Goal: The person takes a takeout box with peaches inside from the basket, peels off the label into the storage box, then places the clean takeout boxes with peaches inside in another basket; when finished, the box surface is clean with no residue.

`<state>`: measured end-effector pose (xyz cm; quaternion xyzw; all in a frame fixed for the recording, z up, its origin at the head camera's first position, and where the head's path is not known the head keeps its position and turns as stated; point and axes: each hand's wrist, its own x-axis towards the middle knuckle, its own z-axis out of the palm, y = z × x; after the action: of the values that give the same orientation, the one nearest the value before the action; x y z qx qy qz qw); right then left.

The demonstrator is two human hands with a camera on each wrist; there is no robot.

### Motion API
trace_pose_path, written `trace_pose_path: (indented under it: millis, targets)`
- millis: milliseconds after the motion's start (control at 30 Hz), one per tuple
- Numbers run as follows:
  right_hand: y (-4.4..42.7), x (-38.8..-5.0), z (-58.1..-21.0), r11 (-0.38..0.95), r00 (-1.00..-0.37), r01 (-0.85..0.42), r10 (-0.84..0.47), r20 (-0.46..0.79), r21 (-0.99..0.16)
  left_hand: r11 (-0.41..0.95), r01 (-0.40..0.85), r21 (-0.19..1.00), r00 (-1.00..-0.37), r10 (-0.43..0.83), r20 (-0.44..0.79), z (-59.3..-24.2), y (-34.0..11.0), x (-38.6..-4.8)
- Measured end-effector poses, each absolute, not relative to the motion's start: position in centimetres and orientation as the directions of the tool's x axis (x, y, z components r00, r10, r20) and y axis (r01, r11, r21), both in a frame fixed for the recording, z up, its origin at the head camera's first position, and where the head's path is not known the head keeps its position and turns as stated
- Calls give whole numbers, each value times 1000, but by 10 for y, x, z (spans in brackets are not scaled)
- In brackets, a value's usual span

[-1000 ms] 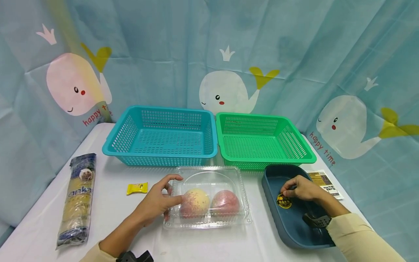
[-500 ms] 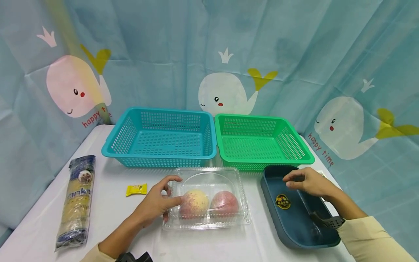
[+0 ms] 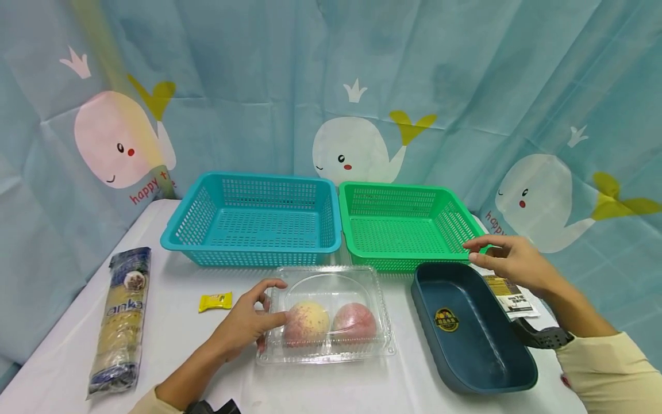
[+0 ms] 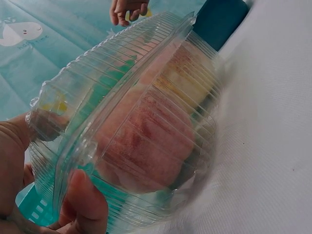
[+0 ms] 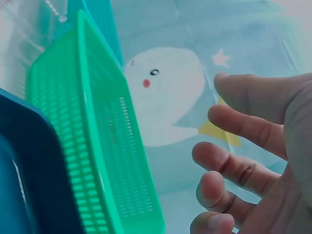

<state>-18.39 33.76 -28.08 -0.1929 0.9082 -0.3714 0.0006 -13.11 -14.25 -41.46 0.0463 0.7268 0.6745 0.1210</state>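
Observation:
My left hand (image 3: pixel 247 323) grips the left side of a clear plastic clamshell box (image 3: pixel 336 282). Inside lie two round, peach-like items: a yellow one speckled pink (image 3: pixel 307 322) and a pink one (image 3: pixel 355 321). The left wrist view shows the thumb and fingers (image 4: pixel 87 200) bent about the box's edge. My right hand (image 3: pixel 522 265) holds nothing and hovers above a brown-and-white printed packet (image 3: pixel 512 298), fingers loosely bent and apart. Just left of that packet stands a dark blue tray (image 3: pixel 481 333) with a round black-and-gold sticker (image 3: pixel 446 319) inside.
Behind the box, a blue basket (image 3: pixel 266 227) and a green basket (image 3: pixel 393 233) stand side by side before a whale-print curtain (image 3: pixel 248 115). On the left lie a small yellow packet (image 3: pixel 215 301) and a long wrapped pack (image 3: pixel 120 322).
My right hand has risen out of the dark blue tray and moved right and away, over the printed packet. The left hand has stayed on the box.

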Motion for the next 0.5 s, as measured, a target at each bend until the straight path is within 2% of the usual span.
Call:
trace_pose_path:
  millis: [200, 500]
  targets:
    - [350, -194, -274, 665, -924, -376, -323, 206, -645, 87, -95, 992, -963, 246, -113, -414, -143, -130]
    - [364, -211, -275, 796, -954, -294, -207, 219, -529, 87, -101, 991, -962, 246, -120, -414, -143, -131]
